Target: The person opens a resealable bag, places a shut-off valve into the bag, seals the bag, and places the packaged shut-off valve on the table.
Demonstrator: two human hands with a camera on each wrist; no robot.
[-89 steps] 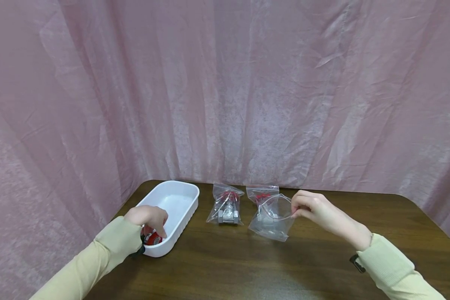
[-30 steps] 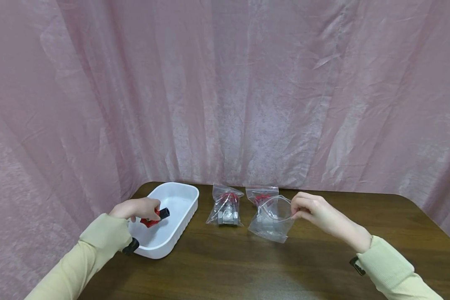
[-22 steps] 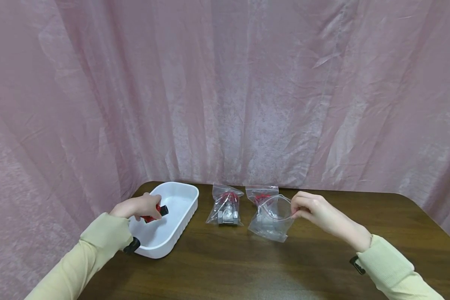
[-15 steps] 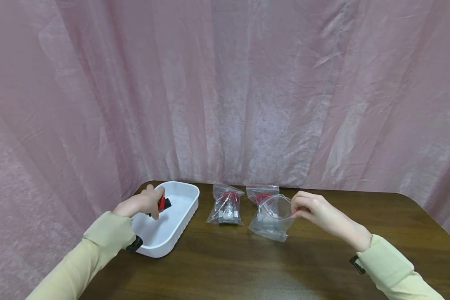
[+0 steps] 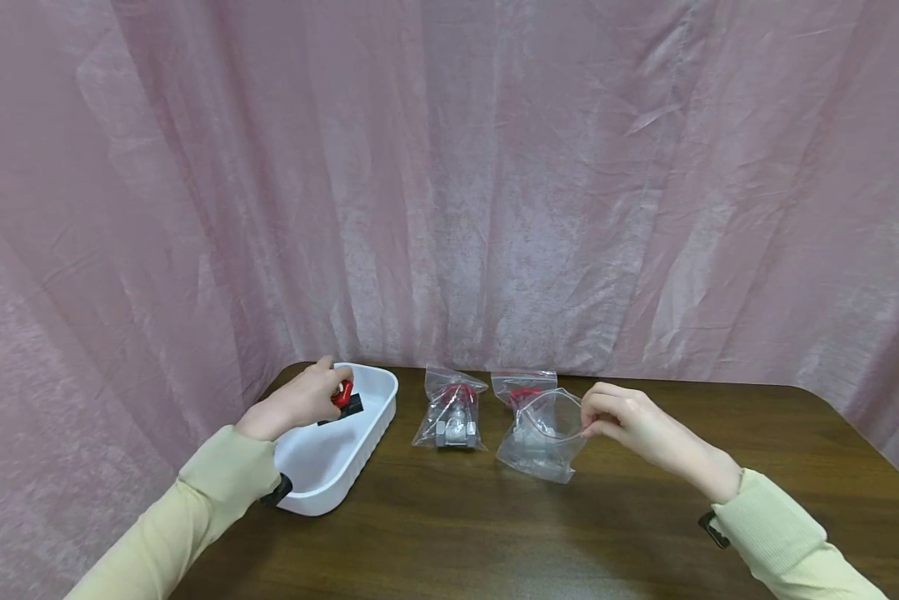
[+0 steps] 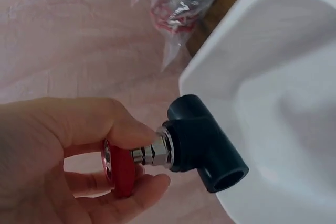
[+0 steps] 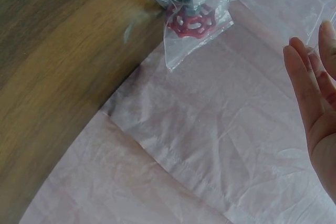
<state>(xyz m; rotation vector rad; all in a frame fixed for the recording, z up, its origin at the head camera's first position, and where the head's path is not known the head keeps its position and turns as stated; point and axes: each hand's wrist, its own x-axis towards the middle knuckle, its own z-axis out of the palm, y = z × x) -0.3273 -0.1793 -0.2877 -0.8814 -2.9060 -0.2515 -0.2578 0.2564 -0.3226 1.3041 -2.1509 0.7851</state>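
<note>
My left hand point(image 5: 299, 404) grips a valve point(image 6: 202, 145) by its red handwheel, over the far part of a white plastic tray point(image 5: 317, 467). In the left wrist view, thumb and fingers close round the wheel point(image 6: 123, 171). The valve's black tee-shaped body, with a metal nut at its neck, points away from the hand. On the right, my right hand point(image 5: 632, 418) pinches the rim of a clear plastic bag point(image 5: 542, 458), whose mouth gapes in a round loop. At the edge of the right wrist view, the fingertips meet the film.
Two bagged valves with red handwheels lie at the back of the wooden table point(image 5: 494, 533): one bagged valve point(image 5: 456, 427) at the middle, another bagged valve point(image 5: 524, 392) partly behind the clear bag. A pink curtain point(image 5: 449, 183) hangs behind the table.
My left hand has lifted the valve from the near end of the tray and carried it towards the far right of the tray. The right hand and its bag have stayed still.
</note>
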